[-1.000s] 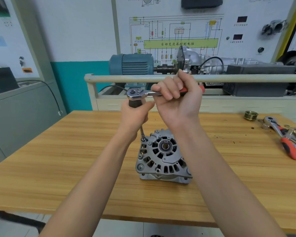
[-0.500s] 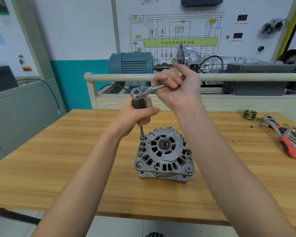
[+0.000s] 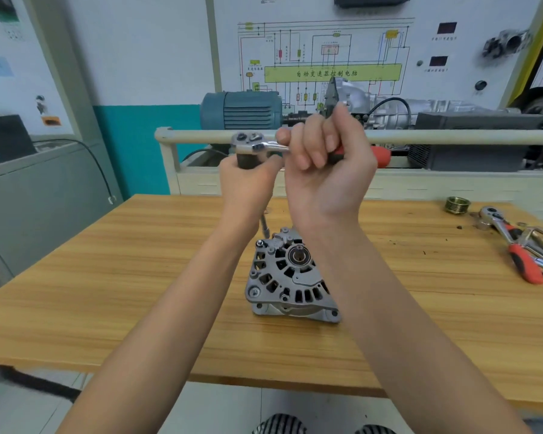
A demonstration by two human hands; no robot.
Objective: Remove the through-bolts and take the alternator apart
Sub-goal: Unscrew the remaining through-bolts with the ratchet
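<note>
The grey alternator (image 3: 290, 277) stands on the wooden table (image 3: 107, 277), its vented face and shaft bearing turned up toward me. A thin extension bar (image 3: 265, 226) rises from a bolt at its upper left corner to a ratchet wrench (image 3: 257, 145). My left hand (image 3: 245, 186) grips the dark upper part of the bar just under the ratchet head. My right hand (image 3: 326, 164) is curled round the wrench's red handle, whose end (image 3: 381, 156) pokes out to the right. My right forearm hides the alternator's right side.
At the table's far right lie a brass grooved pulley (image 3: 457, 204) and a second red-handled ratchet (image 3: 511, 245) with other loose tools. A cream rail (image 3: 452, 136) runs behind the table, with a blue motor (image 3: 242, 112) and a training rig beyond it.
My right hand has swung the ratchet handle back and forth; it now points right with the red end showing again. My left hand stays on the bar. The view shifted slightly.
</note>
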